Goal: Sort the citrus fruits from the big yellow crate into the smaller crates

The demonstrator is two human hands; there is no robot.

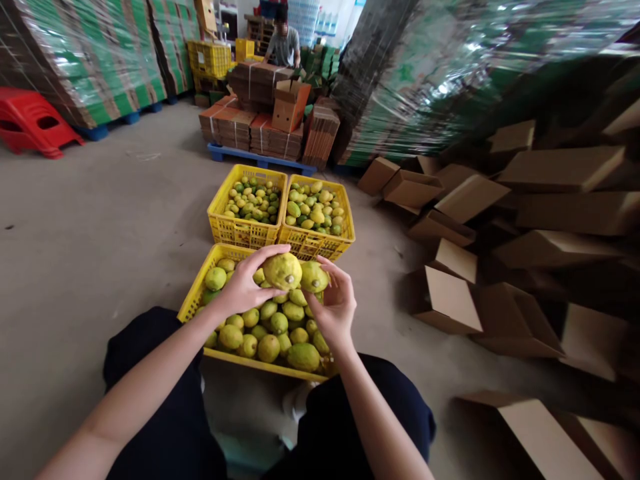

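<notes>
My left hand (249, 283) is closed around a large yellow-green lemon (283, 271), thumb below and fingers above. A smaller, greener lemon (314, 277) sits in the grasp of my right hand (336, 303), right beside the first one. Both fruits are held up above a yellow plastic crate (193, 293) between my knees, with their tips turned toward me. Many green and yellow lemons (269, 348) fill that crate; my hands and forearms hide part of them.
Two more yellow crates of lemons, a left one (245, 233) and a right one (320, 248), stand just beyond. Cardboard boxes (453, 300) lie heaped at the right. Flattened cartons rest on a blue pallet (260, 159), with a person (285, 48) behind. A red stool (37, 120) stands left.
</notes>
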